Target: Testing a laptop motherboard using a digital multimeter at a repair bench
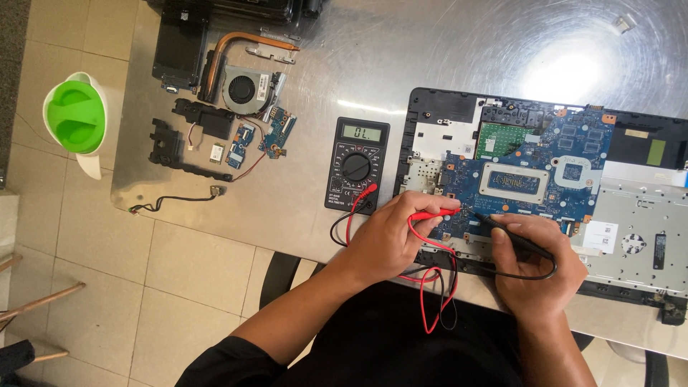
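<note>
Bare metal tabletop (322, 208) lies open between the multimeter (356, 165) and the removed parts: cooling fan (244, 89), small circuit boards (261, 136) and black speaker (204, 118). Red and black test leads (430, 294) loop across the near edge. The opened laptop chassis (545, 179) blocks the right side.

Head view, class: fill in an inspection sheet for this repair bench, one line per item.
Surface: shiny metal table, scuffed.
Job's things: opened laptop with blue motherboard exposed; black multimeter, display lit.
Clutter: cooling fan with copper pipe, small boards, black plastic parts.
Grippers: left hand holds red probe; right hand holds black probe, both on the board's lower edge.
Cables: red and black leads loop off the table edge.
Surroundings: tiled floor, green-lidded jug.
</note>
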